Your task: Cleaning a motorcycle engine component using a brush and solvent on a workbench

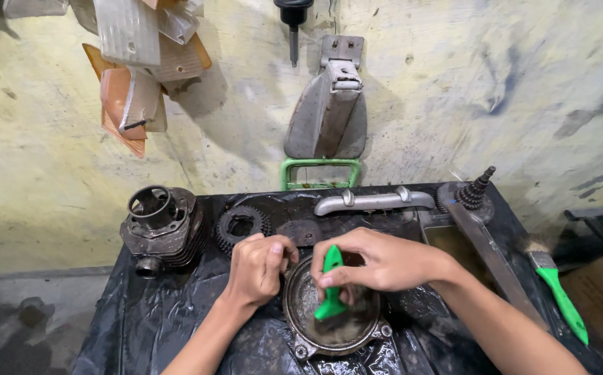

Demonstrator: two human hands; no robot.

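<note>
Glossy black plastic sheet (pixel 149 312) (crinkled) under a grimy metal cover (pixel 333 326).

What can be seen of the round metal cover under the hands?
The round, dirty grey metal engine cover lies flat, hollow side up, on black plastic sheeting. Bolt lugs stick out at its lower rim. The left hand grips its upper left edge; the right hand presses a green-handled brush into its grimy bowl.

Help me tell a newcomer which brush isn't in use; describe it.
On the black plastic sheet, look to the far right edge, beyond the long metal bar. The spare brush lies there alone, green-handled like the one in the right hand, but untouched.
</note>
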